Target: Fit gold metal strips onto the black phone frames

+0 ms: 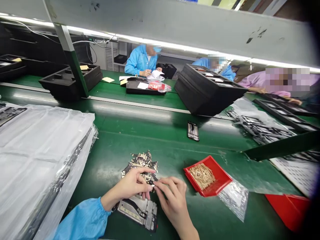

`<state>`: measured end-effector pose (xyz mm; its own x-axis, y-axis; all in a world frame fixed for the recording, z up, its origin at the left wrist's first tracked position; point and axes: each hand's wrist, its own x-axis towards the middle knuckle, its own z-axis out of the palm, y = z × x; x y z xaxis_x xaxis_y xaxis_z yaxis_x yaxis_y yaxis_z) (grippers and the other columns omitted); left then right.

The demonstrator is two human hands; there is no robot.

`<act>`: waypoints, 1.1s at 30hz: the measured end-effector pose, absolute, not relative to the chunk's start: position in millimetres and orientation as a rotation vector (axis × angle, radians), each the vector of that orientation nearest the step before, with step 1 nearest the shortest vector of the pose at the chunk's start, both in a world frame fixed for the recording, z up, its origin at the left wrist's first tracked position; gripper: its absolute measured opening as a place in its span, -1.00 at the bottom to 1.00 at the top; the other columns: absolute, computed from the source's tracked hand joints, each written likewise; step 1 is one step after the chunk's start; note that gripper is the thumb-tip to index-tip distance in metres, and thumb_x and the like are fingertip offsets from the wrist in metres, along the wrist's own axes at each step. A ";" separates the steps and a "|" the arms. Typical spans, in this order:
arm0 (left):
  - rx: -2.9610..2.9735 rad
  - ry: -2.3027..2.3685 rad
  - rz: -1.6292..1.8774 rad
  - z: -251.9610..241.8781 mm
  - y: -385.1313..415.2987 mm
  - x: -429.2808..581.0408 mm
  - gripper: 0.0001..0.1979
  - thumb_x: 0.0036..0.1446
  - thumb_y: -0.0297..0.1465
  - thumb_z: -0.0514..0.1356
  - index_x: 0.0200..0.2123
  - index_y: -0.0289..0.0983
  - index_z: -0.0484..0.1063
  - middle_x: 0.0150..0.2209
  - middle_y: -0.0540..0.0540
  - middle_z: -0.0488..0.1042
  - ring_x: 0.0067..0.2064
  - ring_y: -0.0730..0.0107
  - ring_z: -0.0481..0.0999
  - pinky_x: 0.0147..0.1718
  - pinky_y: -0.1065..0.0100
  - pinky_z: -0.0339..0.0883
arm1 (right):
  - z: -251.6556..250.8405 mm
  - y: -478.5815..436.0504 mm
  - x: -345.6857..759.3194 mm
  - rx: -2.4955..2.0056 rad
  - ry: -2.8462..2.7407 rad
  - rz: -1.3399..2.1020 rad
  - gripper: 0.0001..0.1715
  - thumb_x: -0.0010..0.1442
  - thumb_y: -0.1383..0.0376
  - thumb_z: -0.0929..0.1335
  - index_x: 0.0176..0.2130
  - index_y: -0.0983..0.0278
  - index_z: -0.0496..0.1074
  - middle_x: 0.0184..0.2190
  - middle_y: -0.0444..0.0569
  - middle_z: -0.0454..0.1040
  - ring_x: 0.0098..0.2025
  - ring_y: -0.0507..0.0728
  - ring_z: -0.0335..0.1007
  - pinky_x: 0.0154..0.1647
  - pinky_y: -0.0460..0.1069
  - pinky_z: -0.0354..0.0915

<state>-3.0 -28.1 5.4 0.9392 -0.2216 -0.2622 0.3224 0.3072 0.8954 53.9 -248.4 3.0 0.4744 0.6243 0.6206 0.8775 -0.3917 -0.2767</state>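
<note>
My left hand (132,185) and my right hand (172,198) meet over the green belt (155,136), fingertips pinched together on a small part I cannot make out. Under them lies a flat black and silver phone frame (138,210). Just beyond my fingers sits a pile of small dark and gold parts (142,161). A red tray (208,176) holding thin tan strips stands right of my right hand, apart from it. My left arm wears a blue sleeve (82,221).
A large plastic-wrapped stack (37,150) fills the left. One phone frame (193,130) lies alone on the belt. Black foam trays (205,88) and loose black frames (262,128) sit at the right, another red tray (290,208) at the lower right. Three people work across the line.
</note>
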 end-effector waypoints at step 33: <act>2.538 -0.093 0.016 3.0 -27.6 -105.2 0.05 -0.01 -0.25 0.68 0.44 -0.08 0.22 0.30 -0.22 0.46 0.28 -0.19 0.38 0.26 -0.19 0.13 | -3.8 -255.4 27.6 -2.038 -0.961 0.453 -0.79 0.55 0.29 0.31 -0.21 0.19 0.42 -0.28 -0.04 0.43 -0.23 0.19 0.38 -0.20 0.04 0.35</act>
<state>-105.2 -27.6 3.0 0.9975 -0.0634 0.0325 -0.0706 -0.8216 0.5656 27.6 -255.4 -3.8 0.6441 0.7646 0.0215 0.4702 -0.3735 -0.7996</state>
